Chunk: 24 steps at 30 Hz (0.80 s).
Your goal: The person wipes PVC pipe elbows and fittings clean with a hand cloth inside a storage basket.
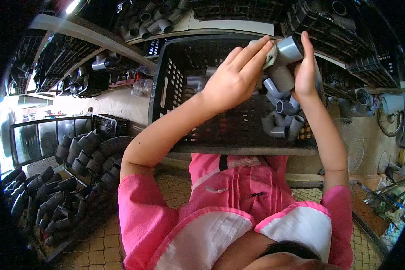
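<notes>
Over the black plastic crate [184, 146], my two hands meet at a grey plastic pipe tee [282, 77]. My right hand [305, 74] supports it from the right, its palm against the side of the fitting and one finger pointing up. A pale, crumpled cloth [271, 56] sits under the fingertips of my left hand [238, 76], pressed against the tee's left side. That hand's fingers are straight and close together, and they hide most of the cloth. Below the tee, several grey elbow fittings [285, 107] lie in the crate's right part.
At lower left, a large heap of grey pipe fittings [85, 155] lies beside me. More fittings [159, 24] fill the shelf beyond the crate. Black crates [321, 27] stand at upper right. A fan [350, 144] and a bicycle wheel [389, 119] are on the right.
</notes>
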{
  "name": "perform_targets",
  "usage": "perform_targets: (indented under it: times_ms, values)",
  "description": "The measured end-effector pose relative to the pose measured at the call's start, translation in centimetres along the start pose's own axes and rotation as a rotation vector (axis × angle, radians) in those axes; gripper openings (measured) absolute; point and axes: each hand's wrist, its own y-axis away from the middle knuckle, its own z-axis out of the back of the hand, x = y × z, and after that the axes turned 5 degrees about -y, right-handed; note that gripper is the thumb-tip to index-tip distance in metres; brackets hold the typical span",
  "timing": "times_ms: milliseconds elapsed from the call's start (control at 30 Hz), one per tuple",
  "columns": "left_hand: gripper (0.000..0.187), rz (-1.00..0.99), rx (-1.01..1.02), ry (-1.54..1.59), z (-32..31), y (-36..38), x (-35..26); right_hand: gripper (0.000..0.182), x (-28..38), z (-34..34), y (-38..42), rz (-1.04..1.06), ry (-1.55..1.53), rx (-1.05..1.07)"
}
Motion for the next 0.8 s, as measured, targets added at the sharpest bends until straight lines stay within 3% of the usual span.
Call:
perform_targets:
  times_ms: [133,200,267,333,433,533,567,667,800]
  values:
    - [0.055,0.056,-0.018,0.147,0.6,-0.5,-2.1,0.065,-1.1,1.7,-1.4,0.151,0.112,0.176]
    - [0.054,0.063,-0.053,0.186,0.4,-0.6,-2.4,0.068,-0.9,1.8,-1.1,0.11,0.154,0.16]
    - [0.047,0.191,-0.016,0.313,0.8,-0.5,-2.2,0.068,-0.7,1.9,-0.4,0.137,0.267,0.103]
    - [0.044,0.307,-0.017,0.439,0.7,-0.4,-1.8,0.06,0.0,0.4,0.3,0.214,0.418,0.255]
    - [0.041,0.295,-0.034,0.47,0.7,-0.4,-2.4,0.06,0.4,-0.1,0.6,0.257,0.604,0.227]
    - [0.041,0.255,-0.057,0.432,1.0,-0.4,-2.7,0.063,0.4,-0.7,0.5,0.068,0.49,0.146]
    - [0.041,0.229,-0.062,0.408,0.9,-0.5,-2.3,0.07,0.3,-1.2,0.4,0.096,0.482,0.089]
    - [0.04,0.198,-0.082,0.3,0.9,-0.7,-0.6,0.078,1.3,-1.6,0.9,-0.255,0.051,0.153]
    - [0.034,0.218,-0.221,0.076,1.6,-0.8,1.9,0.068,1.3,-0.1,-0.2,-0.393,-0.053,0.264]
